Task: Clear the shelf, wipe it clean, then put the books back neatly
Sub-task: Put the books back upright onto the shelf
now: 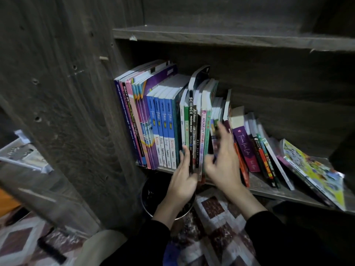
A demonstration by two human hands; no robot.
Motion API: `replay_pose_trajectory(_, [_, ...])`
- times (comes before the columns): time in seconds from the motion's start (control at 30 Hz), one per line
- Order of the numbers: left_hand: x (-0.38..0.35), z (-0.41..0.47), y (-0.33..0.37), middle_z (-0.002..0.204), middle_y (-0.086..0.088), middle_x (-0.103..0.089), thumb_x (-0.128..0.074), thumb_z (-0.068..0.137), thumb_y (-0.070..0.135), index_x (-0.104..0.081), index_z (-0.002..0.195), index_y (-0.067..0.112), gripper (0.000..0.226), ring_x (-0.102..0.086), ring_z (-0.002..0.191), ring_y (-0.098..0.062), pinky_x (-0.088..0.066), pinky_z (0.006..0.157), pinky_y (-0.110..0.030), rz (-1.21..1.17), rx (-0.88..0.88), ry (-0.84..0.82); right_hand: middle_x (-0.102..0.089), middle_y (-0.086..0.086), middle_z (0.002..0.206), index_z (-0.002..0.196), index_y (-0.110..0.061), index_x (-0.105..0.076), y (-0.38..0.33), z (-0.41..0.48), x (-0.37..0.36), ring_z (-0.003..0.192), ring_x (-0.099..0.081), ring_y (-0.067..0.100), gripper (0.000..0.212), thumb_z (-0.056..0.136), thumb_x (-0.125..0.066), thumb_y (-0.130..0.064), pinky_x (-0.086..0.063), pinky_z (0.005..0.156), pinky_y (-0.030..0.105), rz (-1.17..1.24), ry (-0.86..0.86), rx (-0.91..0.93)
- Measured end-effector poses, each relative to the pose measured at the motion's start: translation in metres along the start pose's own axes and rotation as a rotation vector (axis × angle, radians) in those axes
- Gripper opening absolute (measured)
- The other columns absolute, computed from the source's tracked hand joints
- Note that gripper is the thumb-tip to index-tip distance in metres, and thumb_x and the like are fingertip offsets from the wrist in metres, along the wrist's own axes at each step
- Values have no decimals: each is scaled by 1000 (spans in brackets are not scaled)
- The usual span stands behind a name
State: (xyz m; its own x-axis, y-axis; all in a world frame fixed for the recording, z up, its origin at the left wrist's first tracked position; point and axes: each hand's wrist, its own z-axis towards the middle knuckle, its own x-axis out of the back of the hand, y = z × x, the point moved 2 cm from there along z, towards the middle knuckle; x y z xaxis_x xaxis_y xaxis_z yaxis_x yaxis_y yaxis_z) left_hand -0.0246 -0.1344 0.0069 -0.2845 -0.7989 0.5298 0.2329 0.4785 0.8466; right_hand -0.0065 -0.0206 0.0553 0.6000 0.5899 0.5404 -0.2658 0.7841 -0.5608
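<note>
Dim light falls on a dark wooden side panel [73,112], a patterned rug [211,210] and a black bin [151,196].

Four blue books [163,129] are glowing against the dark brown, wood-grained shelf [269,191]; a purple book [245,148] is showing white script, a magazine [317,171] is flashing yellow and green, and the rug [213,208] is displaying maroon-and-white squares.

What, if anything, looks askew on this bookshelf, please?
The right-hand books lean steeply instead of standing upright like the blue books, and the yellow magazine lies almost flat at the shelf's far right.
</note>
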Motion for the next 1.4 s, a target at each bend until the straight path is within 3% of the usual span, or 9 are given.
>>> replay_pose_trajectory(0.1, [4, 1, -5, 161, 2, 0, -45, 88, 3, 8, 152, 28, 87, -27, 141, -23, -23, 102, -15, 60, -56, 7, -27, 8, 138, 141, -22, -28, -35, 31, 14, 125, -33, 27, 64, 84, -58, -26, -34, 101, 40, -213, 302, 298])
replay_pose_trajectory(0.23, [5, 2, -10, 160, 1, -14, -46, 87, 1, 0, 153, 27, 84, -28, 141, -20, -22, 105, -18, -7, -46, 45, -3, 15, 153, 149, -36, -15, -46, 65, -12, 139, -16, 40, 89, 79, -69, -51, -26, 108, 61, -495, 70, 271])
replay_pose_trajectory(0.4, [26, 10, -5, 139, -2, -43, -50, 97, 15, -34, 143, 20, 49, -48, 119, -12, -39, 98, -28, 46, -78, 507, -7, 9, 158, 148, -35, 9, -19, 54, -14, 141, -23, 26, 107, 80, -74, -35, -46, 95, 35, -190, -136, 189])
replay_pose_trajectory(0.47, [37, 19, -1, 130, -2, -47, -52, 97, 19, -41, 140, 20, 45, -43, 109, -4, -34, 90, -20, 89, -94, 555, -8, 4, 159, 151, -30, 4, -13, 51, -9, 141, -25, 21, 103, 81, -72, -34, -43, 90, 28, -166, -153, 181])
replay_pose_trajectory(0.7, [53, 30, -6, 103, 4, -58, -64, 89, 27, -53, 123, 21, 36, -55, 81, -6, -52, 83, -35, 130, -118, 552, -11, 4, 160, 142, -35, -10, -16, 50, -11, 135, -35, 23, 88, 81, -73, -31, -47, 79, 30, -161, -126, 156])
replay_pose_trajectory(0.8, [56, 31, -3, 101, 6, -56, -69, 85, 23, -50, 121, 23, 41, -60, 87, -13, -53, 81, -42, 145, -103, 558, -12, 6, 159, 139, -32, -16, -19, 53, -12, 132, -40, 26, 82, 81, -73, -32, -46, 69, 28, -192, -134, 120])
replay_pose_trajectory(1.0, [79, 33, 52, 138, -5, -42, -59, 82, 1, -32, 145, 18, 70, -43, 122, -18, -41, 103, -38, 66, -342, 646, -36, -1, 150, 139, -19, -39, -29, 70, -1, 142, -23, 22, 57, 87, -62, -25, -26, 113, 41, -144, -181, 205])
replay_pose_trajectory(1.1, [95, 37, 85, 149, 4, -35, -55, 83, 4, -21, 150, 25, 78, -24, 134, -12, -20, 106, -19, 167, -414, 533, -44, -2, 142, 140, -23, -41, -31, 79, 4, 139, -28, 24, 54, 89, -57, -29, -27, 111, 45, -319, -241, 244])
replay_pose_trajectory(1.4, [95, 34, 103, 146, 12, -41, -51, 86, 10, -39, 142, 22, 59, -21, 137, -11, -22, 109, -35, 430, -335, 559, -46, -2, 137, 135, -24, -44, -31, 81, 9, 135, -34, 26, 49, 88, -56, -33, -33, 108, 46, -374, -268, 234])
